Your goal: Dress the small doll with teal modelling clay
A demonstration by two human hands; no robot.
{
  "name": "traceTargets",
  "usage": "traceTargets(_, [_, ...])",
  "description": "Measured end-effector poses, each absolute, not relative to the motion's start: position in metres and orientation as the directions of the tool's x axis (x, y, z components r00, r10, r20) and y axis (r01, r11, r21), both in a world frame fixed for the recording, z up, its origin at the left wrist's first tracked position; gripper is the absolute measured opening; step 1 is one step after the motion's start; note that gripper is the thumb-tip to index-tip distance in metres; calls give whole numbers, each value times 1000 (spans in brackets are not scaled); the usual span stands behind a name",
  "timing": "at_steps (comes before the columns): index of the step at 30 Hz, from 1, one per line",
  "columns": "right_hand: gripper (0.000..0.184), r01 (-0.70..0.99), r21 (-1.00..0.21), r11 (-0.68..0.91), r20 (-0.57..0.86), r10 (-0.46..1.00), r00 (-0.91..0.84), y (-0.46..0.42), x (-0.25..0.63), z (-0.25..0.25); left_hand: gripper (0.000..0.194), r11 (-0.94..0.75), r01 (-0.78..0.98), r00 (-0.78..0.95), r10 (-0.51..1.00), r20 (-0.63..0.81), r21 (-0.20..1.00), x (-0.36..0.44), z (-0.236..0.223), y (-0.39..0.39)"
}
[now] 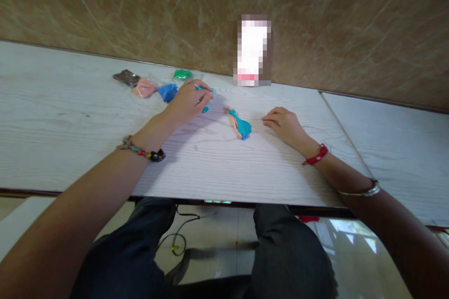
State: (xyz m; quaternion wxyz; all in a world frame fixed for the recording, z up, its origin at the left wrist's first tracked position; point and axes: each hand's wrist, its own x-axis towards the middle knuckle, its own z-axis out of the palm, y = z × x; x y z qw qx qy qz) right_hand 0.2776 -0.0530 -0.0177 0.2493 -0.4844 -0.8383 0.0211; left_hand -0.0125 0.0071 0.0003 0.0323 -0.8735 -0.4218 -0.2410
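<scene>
A small clay figure (pixel 241 124) in a teal dress, with peach and blue parts, lies flat on the white table between my hands. To its left, my left hand (pixel 191 99) is closed on teal modelling clay (pixel 205 109), which shows beneath and beyond the fingers; a clear wrapper seems to be around part of it. My right hand (pixel 283 124) rests to the right of the figure, its thumb and fingertips pinched together. Whatever is in that pinch, if anything, is too small to name.
Behind my left hand lie clear bags of brown clay (pixel 126 77), peach clay (pixel 144 88), blue clay (pixel 167 92) and green clay (pixel 182 74). A blurred-out upright object (pixel 251 51) leans at the brown wall (pixel 157 14). A seam (pixel 345 138) crosses the table (pixel 196 163) at right.
</scene>
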Motion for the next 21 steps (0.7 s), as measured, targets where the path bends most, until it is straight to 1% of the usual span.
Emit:
traceTargets(5, [18,776,-264,573,376,802,-464,-52,278,-19,43,-638,757,536,729,426,139,-13,0,7])
traceTargets(8, [18,798,-256,545,395,813,-429,-51,278,-20,42,-648,749,543,718,437,135,-14,-2,10])
traceTargets(12, [19,744,-270,611,367,780,-507,-51,281,-20,43,-641,744,501,720,480,187,-14,-6,13])
traceTargets(16, [19,795,-279,539,405,816,-411,-50,286,-21,40,-651,724,485,716,502,228,-14,-8,14])
traceTargets(19, [19,736,-294,610,376,782,-497,-49,288,-21,40,-645,728,473,717,512,231,-13,-7,13])
traceTargets(21, [19,721,-311,619,381,776,-503,-48,288,-20,39,-655,724,497,711,497,214,-13,-6,12])
